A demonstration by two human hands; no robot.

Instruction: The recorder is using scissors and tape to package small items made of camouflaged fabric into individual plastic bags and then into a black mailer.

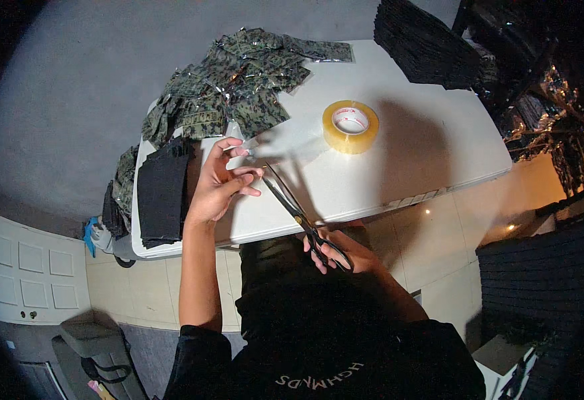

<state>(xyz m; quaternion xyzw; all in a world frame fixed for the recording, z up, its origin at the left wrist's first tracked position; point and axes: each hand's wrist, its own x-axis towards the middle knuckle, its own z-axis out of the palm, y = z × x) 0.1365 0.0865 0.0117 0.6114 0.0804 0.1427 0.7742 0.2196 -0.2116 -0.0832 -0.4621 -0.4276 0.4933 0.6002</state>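
Note:
Over the white table (282, 210), my left hand (219, 182) has its fingers spread around the free end of a clear tape strip (297, 152), which seems to stick to its fingertips. The strip runs right to a roll of clear packing tape (350, 135) lying on the table. My right hand (339, 250) grips a pair of black-handled scissors (298, 219) by the finger loops, near the table's front edge. The scissor blades are slightly apart, their tips beside my left fingertips and the strip.
Camouflage garments in clear plastic bags (242, 80) pile up at the back left. Folded black cloth (162, 192) is stacked at the left end, and more black cloth (422, 45) at the back right. A grey couch (96, 350) and white door (31, 270) are at left.

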